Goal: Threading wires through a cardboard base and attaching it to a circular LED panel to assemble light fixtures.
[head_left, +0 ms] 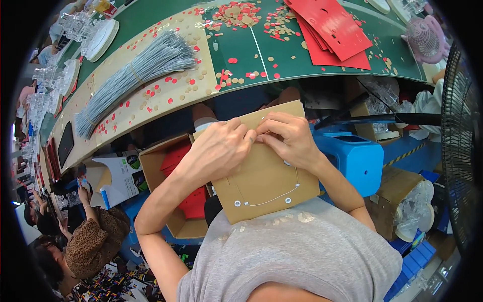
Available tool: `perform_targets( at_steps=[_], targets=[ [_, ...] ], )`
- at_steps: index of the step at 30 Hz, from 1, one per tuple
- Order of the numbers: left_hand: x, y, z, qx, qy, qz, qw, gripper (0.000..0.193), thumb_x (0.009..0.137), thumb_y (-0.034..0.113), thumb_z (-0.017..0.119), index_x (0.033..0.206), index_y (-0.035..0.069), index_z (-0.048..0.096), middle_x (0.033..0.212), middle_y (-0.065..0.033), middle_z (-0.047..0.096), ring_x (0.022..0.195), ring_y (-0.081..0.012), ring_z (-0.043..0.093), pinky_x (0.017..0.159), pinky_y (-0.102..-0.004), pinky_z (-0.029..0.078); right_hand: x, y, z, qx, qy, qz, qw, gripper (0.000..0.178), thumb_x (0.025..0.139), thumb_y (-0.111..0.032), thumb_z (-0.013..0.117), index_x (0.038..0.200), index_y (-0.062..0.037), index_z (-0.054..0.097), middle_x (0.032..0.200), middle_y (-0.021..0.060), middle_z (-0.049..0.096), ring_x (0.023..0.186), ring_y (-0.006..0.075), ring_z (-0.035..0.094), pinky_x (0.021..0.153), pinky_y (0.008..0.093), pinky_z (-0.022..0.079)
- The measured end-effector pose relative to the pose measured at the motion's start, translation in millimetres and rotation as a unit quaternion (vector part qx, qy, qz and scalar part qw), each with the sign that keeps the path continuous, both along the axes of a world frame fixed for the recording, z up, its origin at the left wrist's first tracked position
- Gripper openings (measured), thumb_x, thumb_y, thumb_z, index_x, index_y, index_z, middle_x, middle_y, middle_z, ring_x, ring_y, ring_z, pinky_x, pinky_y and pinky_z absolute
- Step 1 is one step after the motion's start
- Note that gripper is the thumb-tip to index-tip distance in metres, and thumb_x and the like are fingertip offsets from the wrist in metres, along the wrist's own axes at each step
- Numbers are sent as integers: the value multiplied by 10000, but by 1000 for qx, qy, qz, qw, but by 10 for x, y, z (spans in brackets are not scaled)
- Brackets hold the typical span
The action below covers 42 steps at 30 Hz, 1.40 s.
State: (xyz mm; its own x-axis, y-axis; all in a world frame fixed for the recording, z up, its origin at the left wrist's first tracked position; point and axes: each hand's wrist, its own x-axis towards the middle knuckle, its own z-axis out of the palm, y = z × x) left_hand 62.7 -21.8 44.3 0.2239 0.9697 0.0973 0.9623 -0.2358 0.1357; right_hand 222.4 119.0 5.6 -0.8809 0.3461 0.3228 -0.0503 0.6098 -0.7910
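Note:
A brown cardboard panel [266, 176] rests tilted on my lap against the grey shirt. Along its lower part runs a thin pale wire or cord [271, 201], with small white round fasteners [237, 204] near the panel's edge. My left hand [226, 148] lies over the panel's upper left, fingers curled and closed. Beside it, my right hand [288, 138] pinches with thumb and fingers at the upper middle. The fingertips of both hands meet there. Whatever they pinch is too small or hidden to make out.
On the green table lie a bundle of grey wire ties [136, 75], red sheets [332, 32] and scattered red and tan discs [236, 15]. A blue stool [349, 161] and a black fan [460, 136] stand right. An open carton [156, 166] holds red sheets. Another person [95, 241] sits left.

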Motion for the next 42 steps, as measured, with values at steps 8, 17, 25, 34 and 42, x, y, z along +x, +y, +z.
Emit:
perform_targets(
  at_steps=[8,17,25,34,42],
  targets=[
    [345,-110,-180,81,142,67,984,195,770,118,653,904,-20,680,678,-32,532,669,-156,559,527,-267,446,-82,72,91,35,-33,31,998,99,785,-5,726,847,6,649,818,91,625,730,271,630,626,365,506],
    [841,-38,-286,30,123,260,957,223,777,81,636,941,-65,672,674,-73,575,641,-183,578,469,-278,453,-805,550,236,186,-133,415,880,67,746,-91,689,735,-36,652,777,64,619,868,239,602,775,383,454],
    [995,53,-321,21,177,347,921,195,779,100,626,908,-46,640,668,-70,580,652,-191,598,451,-286,448,-1036,516,514,198,-240,459,832,91,730,-89,681,766,-11,713,751,139,680,736,338,657,666,444,509],
    [360,-242,-328,156,-196,272,929,380,806,25,691,1185,47,664,1198,-123,621,1195,-339,568,1104,-520,350,-19,191,-20,64,34,55,996,174,738,-33,832,873,-30,722,864,80,648,829,244,638,677,350,545],
    [360,-231,-311,135,-157,256,944,486,801,-26,690,1208,230,758,1322,-81,639,1285,-306,554,1137,-531,316,59,-59,-60,100,59,-43,992,213,714,-37,850,901,-36,750,878,61,659,819,233,632,668,337,544]
  ],
)
